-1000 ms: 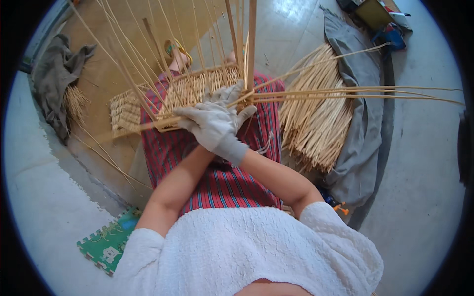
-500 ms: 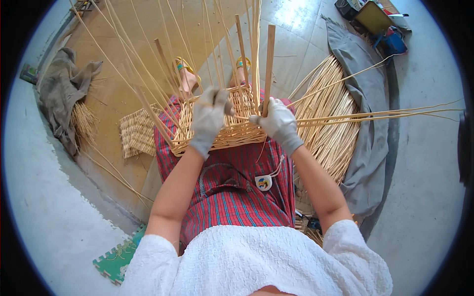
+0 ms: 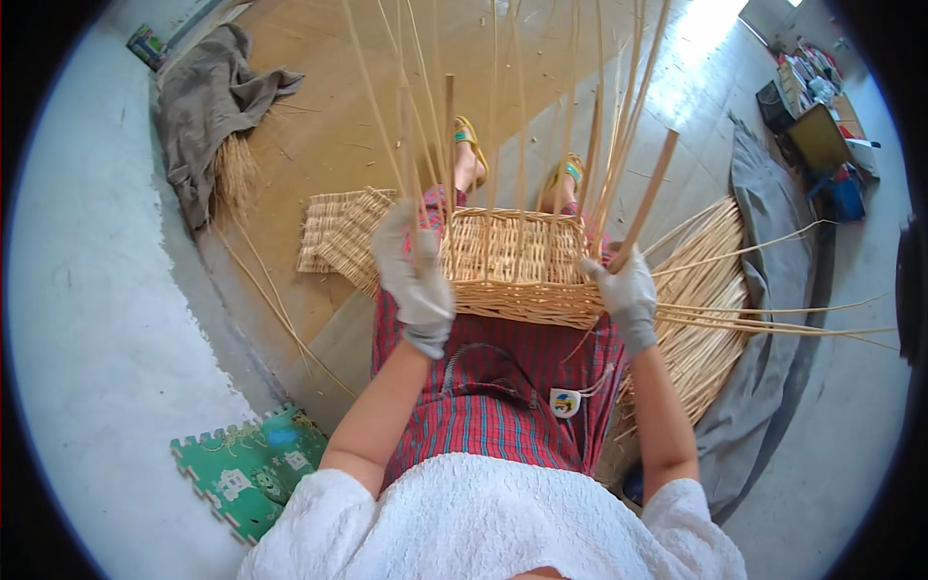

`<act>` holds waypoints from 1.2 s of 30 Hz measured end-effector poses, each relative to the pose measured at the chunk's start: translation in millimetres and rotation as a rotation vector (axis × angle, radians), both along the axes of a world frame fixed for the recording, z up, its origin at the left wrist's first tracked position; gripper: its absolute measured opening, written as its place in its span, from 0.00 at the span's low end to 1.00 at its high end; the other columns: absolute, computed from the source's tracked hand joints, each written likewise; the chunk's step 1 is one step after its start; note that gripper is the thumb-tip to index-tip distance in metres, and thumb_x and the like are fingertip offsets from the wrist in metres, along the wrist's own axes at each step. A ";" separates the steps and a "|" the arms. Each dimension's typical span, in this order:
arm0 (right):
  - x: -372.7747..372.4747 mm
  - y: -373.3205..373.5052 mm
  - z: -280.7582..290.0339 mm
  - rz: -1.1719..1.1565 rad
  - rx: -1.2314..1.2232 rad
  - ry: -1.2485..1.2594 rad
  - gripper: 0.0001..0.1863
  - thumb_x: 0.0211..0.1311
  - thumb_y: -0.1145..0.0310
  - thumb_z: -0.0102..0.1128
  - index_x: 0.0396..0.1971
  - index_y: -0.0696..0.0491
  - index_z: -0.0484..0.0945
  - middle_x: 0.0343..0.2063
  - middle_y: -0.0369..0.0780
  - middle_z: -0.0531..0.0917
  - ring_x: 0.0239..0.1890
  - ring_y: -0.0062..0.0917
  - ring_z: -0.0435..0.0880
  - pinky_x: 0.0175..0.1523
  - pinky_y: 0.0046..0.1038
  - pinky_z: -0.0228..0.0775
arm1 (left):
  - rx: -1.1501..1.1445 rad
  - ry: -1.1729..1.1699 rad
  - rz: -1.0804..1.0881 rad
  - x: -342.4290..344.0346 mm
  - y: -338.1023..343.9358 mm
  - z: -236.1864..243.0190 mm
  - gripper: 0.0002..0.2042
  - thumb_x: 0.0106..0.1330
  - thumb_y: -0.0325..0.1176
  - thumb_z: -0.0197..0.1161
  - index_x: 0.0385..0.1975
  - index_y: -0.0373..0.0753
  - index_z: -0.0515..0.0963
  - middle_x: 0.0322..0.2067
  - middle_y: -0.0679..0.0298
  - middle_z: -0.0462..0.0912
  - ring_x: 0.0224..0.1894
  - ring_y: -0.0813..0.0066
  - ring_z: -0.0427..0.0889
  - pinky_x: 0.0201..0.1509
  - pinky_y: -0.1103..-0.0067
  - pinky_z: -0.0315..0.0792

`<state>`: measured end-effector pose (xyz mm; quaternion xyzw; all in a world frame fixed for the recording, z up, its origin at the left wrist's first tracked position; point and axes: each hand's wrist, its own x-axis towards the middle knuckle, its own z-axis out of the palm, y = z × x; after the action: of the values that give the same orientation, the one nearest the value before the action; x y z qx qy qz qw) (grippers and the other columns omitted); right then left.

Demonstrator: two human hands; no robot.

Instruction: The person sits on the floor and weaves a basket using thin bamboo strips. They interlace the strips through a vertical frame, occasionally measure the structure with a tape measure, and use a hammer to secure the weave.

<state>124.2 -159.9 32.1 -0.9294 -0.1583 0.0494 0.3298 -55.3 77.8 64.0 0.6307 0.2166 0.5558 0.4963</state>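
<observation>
A half-woven wicker basket point(image 3: 527, 300) rests on my lap, with thin upright canes point(image 3: 495, 116) and flat wooden corner posts rising from it. My left hand point(image 3: 416, 280), in a pale work glove and slightly blurred, is closed around the basket's near left corner, by the post there. At the near right corner my gloved right hand point(image 3: 626, 295) grips the weave and the foot of a wooden post point(image 3: 646, 198). Long loose weaving canes point(image 3: 754, 319) stick out to the right past my right hand. Fingers of both hands are partly hidden.
Woven panels point(image 3: 343, 232) lie on the floor left of my legs. A large bundle of canes point(image 3: 701, 290) lies on grey cloth point(image 3: 773, 261) at right. At far left, cloth point(image 3: 213, 106) covers more canes. A green foam mat point(image 3: 256, 474) sits lower left.
My left hand has gone from the middle of the basket's near side to its left corner. My right hand keeps to the right corner. The whole view has shifted, and the basket sits tilted differently.
</observation>
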 end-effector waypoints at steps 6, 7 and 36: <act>58.9 61.1 52.0 -0.004 0.877 0.299 0.23 0.68 0.52 0.71 0.44 0.59 0.80 0.27 0.30 0.75 0.24 0.15 0.69 0.30 0.23 0.63 | -0.783 0.103 -0.487 -45.8 51.6 -74.8 0.36 0.71 0.74 0.46 0.32 0.41 0.76 0.19 0.71 0.69 0.20 0.81 0.69 0.26 0.79 0.73; 63.1 71.1 46.1 -0.129 0.827 0.276 0.20 0.69 0.52 0.70 0.40 0.56 0.80 0.24 0.27 0.72 0.23 0.12 0.66 0.28 0.22 0.60 | -0.779 0.155 -0.483 -46.0 54.0 -78.7 0.36 0.70 0.75 0.47 0.30 0.41 0.75 0.17 0.72 0.67 0.18 0.81 0.67 0.24 0.79 0.71; -99.4 162.4 89.0 0.708 0.507 0.286 0.18 0.75 0.74 0.55 0.61 0.57 0.77 0.54 0.44 0.85 0.54 0.33 0.85 0.61 0.30 0.77 | -0.400 0.217 -0.455 -65.9 64.8 -72.2 0.30 0.80 0.57 0.50 0.62 0.32 0.71 0.49 0.58 0.82 0.49 0.73 0.81 0.58 0.75 0.76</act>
<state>24.9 2.6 121.1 -0.6919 -0.4261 0.2466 0.5281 -121.1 142.6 -8.2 0.6083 0.2265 0.3065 0.6962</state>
